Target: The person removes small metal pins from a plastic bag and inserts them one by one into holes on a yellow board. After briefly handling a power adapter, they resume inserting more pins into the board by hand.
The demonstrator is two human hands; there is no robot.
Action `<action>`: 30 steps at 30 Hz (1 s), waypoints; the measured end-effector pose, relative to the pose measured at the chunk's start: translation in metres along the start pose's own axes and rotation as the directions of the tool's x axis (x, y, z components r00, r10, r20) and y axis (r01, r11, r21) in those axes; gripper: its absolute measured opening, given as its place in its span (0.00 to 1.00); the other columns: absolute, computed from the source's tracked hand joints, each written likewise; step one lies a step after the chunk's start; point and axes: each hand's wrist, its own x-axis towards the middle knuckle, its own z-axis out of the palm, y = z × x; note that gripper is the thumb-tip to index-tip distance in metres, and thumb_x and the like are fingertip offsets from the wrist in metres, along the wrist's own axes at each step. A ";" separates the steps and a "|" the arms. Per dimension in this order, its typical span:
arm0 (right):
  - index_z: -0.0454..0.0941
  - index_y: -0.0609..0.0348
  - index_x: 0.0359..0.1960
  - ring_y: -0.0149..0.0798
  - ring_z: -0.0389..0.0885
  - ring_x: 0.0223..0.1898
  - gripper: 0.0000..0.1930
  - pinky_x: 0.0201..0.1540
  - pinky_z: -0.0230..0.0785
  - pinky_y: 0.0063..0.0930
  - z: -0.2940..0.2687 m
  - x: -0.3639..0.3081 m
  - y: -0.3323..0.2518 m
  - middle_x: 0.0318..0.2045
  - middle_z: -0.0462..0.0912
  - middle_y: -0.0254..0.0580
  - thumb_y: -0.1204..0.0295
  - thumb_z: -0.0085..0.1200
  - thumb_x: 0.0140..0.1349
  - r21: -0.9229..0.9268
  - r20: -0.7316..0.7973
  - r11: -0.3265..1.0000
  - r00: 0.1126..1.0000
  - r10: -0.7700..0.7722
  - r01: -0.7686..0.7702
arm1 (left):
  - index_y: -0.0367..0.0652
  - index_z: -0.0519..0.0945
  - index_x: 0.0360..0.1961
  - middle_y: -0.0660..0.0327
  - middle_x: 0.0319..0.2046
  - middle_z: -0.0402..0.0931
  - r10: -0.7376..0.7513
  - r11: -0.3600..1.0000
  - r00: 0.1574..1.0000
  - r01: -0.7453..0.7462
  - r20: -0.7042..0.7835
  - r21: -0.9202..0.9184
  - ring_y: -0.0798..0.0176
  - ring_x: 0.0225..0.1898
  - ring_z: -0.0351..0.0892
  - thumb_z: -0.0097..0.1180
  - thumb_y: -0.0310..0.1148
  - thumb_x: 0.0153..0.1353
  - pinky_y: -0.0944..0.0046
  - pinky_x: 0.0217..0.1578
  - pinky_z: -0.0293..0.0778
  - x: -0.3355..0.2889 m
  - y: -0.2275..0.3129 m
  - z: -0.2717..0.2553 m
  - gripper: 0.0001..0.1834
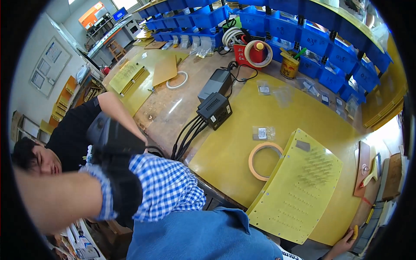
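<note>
My left arm, in a blue-and-white checked sleeve (167,188) with a black strap (123,190), is raised across the lower left. Bare skin of my left hand or wrist (60,201) is blurred at the left rim; its fingers are hidden. At the lower right, by the table edge, my right hand (341,246) has its fingers curled at a small yellow thing (355,232), whose kind I cannot make out. Nearest to that hand lies a yellow perforated plate (299,190) with rows of small pins and a grey patch. A masking tape roll (252,162) lies partly beneath it.
Another person (71,125) in black leans in at the left, reaching toward the table. Black boxes (215,110) with cables stand mid-table. Blue bins (314,43) line the back; a brush (370,177) lies far right. Small bags (263,133) rest on the yellow board (229,151).
</note>
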 end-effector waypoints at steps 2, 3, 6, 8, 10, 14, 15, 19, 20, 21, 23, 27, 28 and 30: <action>0.73 0.67 0.54 0.33 0.80 0.42 0.17 0.47 0.72 0.22 -0.001 0.001 0.002 0.42 0.81 0.44 0.69 0.46 0.70 -0.006 0.005 0.999 0.999 -0.038 0.038 | 0.41 0.79 0.24 0.65 0.22 0.76 -0.141 0.974 0.982 0.115 0.126 0.193 0.66 0.24 0.77 0.57 0.34 0.60 0.68 0.32 0.72 -0.041 0.028 -0.021 0.10; 0.72 0.67 0.54 0.33 0.80 0.42 0.17 0.47 0.72 0.22 -0.003 0.002 0.003 0.42 0.81 0.44 0.69 0.46 0.70 -0.018 0.011 0.997 0.997 -0.076 0.076 | 0.41 0.79 0.24 0.66 0.21 0.76 -0.217 0.944 0.960 0.160 0.177 0.288 0.66 0.24 0.77 0.56 0.35 0.61 0.68 0.33 0.72 -0.064 0.042 -0.028 0.10; 0.72 0.67 0.54 0.33 0.80 0.43 0.17 0.48 0.71 0.22 -0.001 0.004 0.008 0.42 0.81 0.44 0.69 0.46 0.70 -0.007 0.005 1.000 1.000 -0.015 0.015 | 0.42 0.79 0.25 0.67 0.20 0.76 -0.460 0.782 0.847 0.244 0.266 0.574 0.66 0.24 0.77 0.53 0.35 0.62 0.66 0.33 0.72 -0.138 0.090 -0.059 0.11; 0.72 0.67 0.54 0.32 0.80 0.43 0.17 0.48 0.71 0.22 0.003 0.004 0.002 0.42 0.81 0.43 0.69 0.46 0.70 -0.011 0.017 1.000 0.999 -0.028 0.028 | 0.43 0.79 0.25 0.68 0.20 0.76 -0.617 0.626 0.739 0.254 0.269 0.737 0.66 0.23 0.77 0.51 0.36 0.63 0.65 0.34 0.72 -0.176 0.114 -0.076 0.12; 0.72 0.67 0.55 0.32 0.79 0.43 0.17 0.48 0.71 0.21 0.002 0.005 0.005 0.42 0.81 0.43 0.69 0.46 0.70 -0.016 0.023 0.999 0.999 -0.045 0.045 | 0.43 0.79 0.25 0.69 0.19 0.76 -0.753 0.449 0.615 0.217 0.236 0.867 0.66 0.23 0.77 0.50 0.36 0.63 0.64 0.34 0.72 -0.197 0.130 -0.084 0.13; 0.73 0.67 0.54 0.31 0.80 0.43 0.17 0.47 0.71 0.21 0.003 0.011 0.016 0.43 0.81 0.43 0.69 0.46 0.69 0.043 0.025 0.998 0.999 -0.043 0.042 | 0.43 0.79 0.35 0.69 0.34 0.78 -0.909 0.080 0.412 0.325 -0.065 0.942 0.61 0.36 0.77 0.51 0.29 0.58 0.58 0.41 0.71 -0.195 0.119 -0.084 0.07; 0.73 0.67 0.54 0.31 0.80 0.43 0.17 0.47 0.71 0.21 0.004 0.010 0.012 0.43 0.81 0.43 0.69 0.47 0.69 0.033 0.025 0.998 0.998 -0.050 0.049 | 0.43 0.79 0.35 0.69 0.34 0.78 -0.910 0.079 0.410 0.326 -0.065 0.942 0.61 0.36 0.77 0.51 0.29 0.58 0.58 0.41 0.71 -0.188 0.102 -0.086 0.07; 0.73 0.67 0.54 0.32 0.80 0.43 0.17 0.48 0.71 0.21 -0.001 0.005 0.003 0.43 0.81 0.43 0.69 0.47 0.69 -0.018 0.005 1.000 1.000 -0.020 0.020 | 0.43 0.80 0.37 0.63 0.43 0.79 -0.859 0.360 0.401 0.036 0.317 0.932 0.65 0.42 0.77 0.51 0.30 0.60 0.60 0.42 0.73 -0.154 0.065 -0.018 0.08; 0.73 0.67 0.54 0.32 0.80 0.43 0.17 0.48 0.71 0.21 0.003 0.003 -0.002 0.43 0.81 0.43 0.69 0.47 0.69 -0.072 0.001 0.997 1.000 -0.024 0.024 | 0.43 0.80 0.37 0.63 0.43 0.79 -0.817 0.368 0.489 0.039 0.304 0.929 0.65 0.43 0.76 0.51 0.29 0.60 0.60 0.43 0.72 -0.144 0.063 0.010 0.08; 0.73 0.67 0.54 0.32 0.79 0.43 0.17 0.48 0.71 0.21 0.005 0.002 -0.006 0.43 0.81 0.43 0.69 0.47 0.69 -0.129 -0.003 0.991 1.000 -0.030 0.030 | 0.44 0.80 0.37 0.63 0.44 0.79 -0.766 0.378 0.576 0.042 0.287 0.925 0.66 0.44 0.76 0.50 0.29 0.60 0.61 0.44 0.72 -0.133 0.061 0.033 0.08; 0.73 0.67 0.54 0.32 0.79 0.43 0.17 0.49 0.71 0.21 0.004 0.001 -0.006 0.44 0.81 0.43 0.69 0.47 0.69 -0.097 -0.014 0.995 0.999 -0.037 0.035 | 0.44 0.80 0.37 0.63 0.46 0.78 -0.637 0.403 0.728 0.035 0.253 0.914 0.66 0.45 0.75 0.50 0.28 0.61 0.61 0.45 0.72 -0.105 0.054 0.066 0.08; 0.73 0.67 0.53 0.32 0.79 0.43 0.16 0.48 0.70 0.22 -0.017 -0.011 0.006 0.43 0.81 0.43 0.69 0.46 0.70 -0.100 -0.024 0.993 0.998 -0.065 0.062 | 0.45 0.81 0.37 0.62 0.48 0.77 -0.310 0.495 0.936 0.011 0.165 0.869 0.66 0.48 0.74 0.48 0.27 0.61 0.63 0.47 0.72 -0.039 0.046 0.099 0.09; 0.73 0.67 0.53 0.32 0.79 0.43 0.16 0.48 0.70 0.22 -0.005 -0.017 -0.026 0.43 0.81 0.43 0.69 0.46 0.70 -0.089 -0.035 0.994 0.997 -0.067 0.064 | 0.45 0.81 0.37 0.62 0.48 0.77 -0.311 0.495 0.933 -0.002 0.180 0.869 0.66 0.48 0.74 0.48 0.27 0.61 0.63 0.47 0.72 -0.035 0.042 0.096 0.09; 0.79 0.71 0.41 0.41 0.82 0.35 0.09 0.41 0.74 0.28 0.042 -0.021 -0.129 0.36 0.83 0.50 0.78 0.51 0.63 -0.112 -0.062 0.962 0.964 -0.258 0.250 | 0.46 0.81 0.38 0.62 0.38 0.75 -0.260 0.450 0.946 -0.059 0.194 0.891 0.67 0.38 0.71 0.51 0.28 0.60 0.64 0.38 0.68 -0.020 -0.041 0.067 0.08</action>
